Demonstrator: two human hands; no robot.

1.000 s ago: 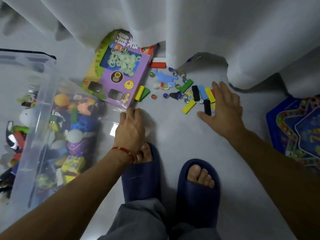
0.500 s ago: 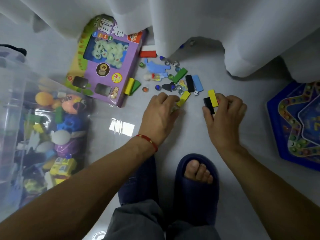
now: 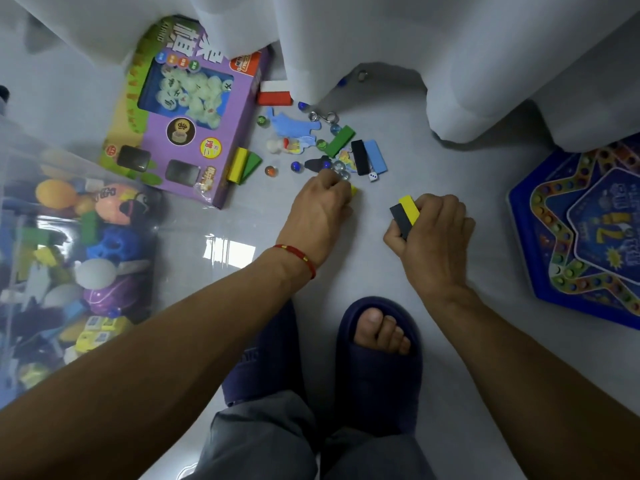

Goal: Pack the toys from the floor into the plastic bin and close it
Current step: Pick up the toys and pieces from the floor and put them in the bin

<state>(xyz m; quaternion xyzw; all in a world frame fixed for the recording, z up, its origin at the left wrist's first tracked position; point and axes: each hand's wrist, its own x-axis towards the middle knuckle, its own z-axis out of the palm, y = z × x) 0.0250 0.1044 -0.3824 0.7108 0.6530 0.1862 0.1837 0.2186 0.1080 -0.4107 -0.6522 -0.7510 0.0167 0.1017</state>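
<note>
My right hand [image 3: 433, 233] grips a yellow and a black block [image 3: 405, 213]; my left hand [image 3: 320, 211] curls over a yellow block [image 3: 353, 191] — I'd scoop nearby marbles [image 3: 341, 168] too, then carry everything left to the plastic bin [image 3: 20, 161].

head view | steep downward | close above floor [image 3: 346, 271]

Dim, bluish light; floor [image 3: 346, 271] glare; wide-angle edge distortion.
</note>
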